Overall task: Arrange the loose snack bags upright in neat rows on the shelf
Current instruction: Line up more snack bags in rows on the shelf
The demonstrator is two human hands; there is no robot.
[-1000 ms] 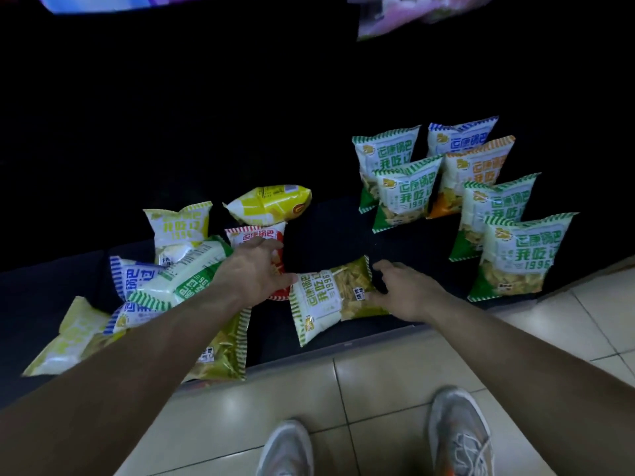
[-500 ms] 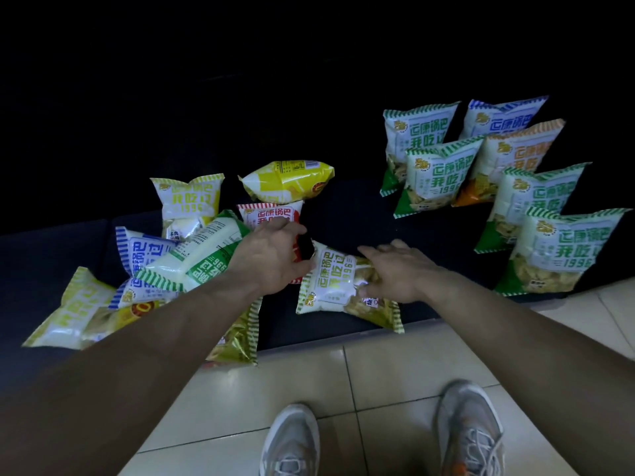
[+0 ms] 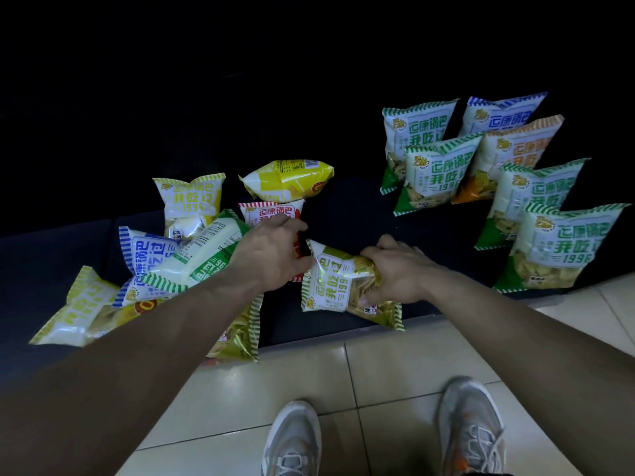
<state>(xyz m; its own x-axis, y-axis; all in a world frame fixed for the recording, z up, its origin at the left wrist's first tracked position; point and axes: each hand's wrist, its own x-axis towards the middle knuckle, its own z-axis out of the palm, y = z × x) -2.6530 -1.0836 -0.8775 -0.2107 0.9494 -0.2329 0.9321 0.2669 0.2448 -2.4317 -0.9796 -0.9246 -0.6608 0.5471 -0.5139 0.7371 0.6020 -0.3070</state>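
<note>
Dark low shelf (image 3: 347, 211), tiled floor in front. Standing rows (image 3: 436, 173) at right; loose pile (image 3: 192, 255) lies flat at left. Olive-striped bag (image 3: 336, 280), flat a second ago, is now raised and tilted at the shelf's front: pick-up begun. Right hand (image 3: 398, 269) grips its end. Left hand (image 3: 271, 255) meets the other end, grip unclear, over the red bag (image 3: 268, 214).

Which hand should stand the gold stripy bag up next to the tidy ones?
Probably right. The right hand grips the gold-striped bag, and the standing rows are on its side. The left hand is farther away, by the red-striped bag and the loose pile.
</note>
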